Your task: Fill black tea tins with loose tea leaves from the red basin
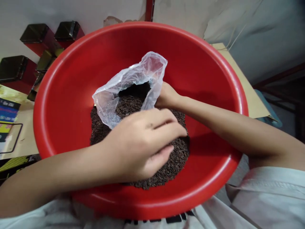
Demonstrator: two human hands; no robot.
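A clear plastic bag (111, 84) stands mouth-up in a wide red basin (76, 98), partly filled with dark, dried leaves that look like loose tea (128, 105). More of the same leaves form a pile (171, 159) around and under the bag. My right hand (166, 95) grips the bag's right side, its fingers hidden behind the plastic. In front of the bag, my left hand (143, 140) hovers over the pile with its fingers curled and back turned up. Its palm is out of sight, so what lies in it cannot be made out.
Several dark-lidded red tins (35, 35) stand left of the basin. A printed sheet (9, 117) lies below them. Cardboard (247, 86) sits behind the basin's right rim, near a wall (186, 19). The basin's near rim is close to my clothed lap (274, 194).
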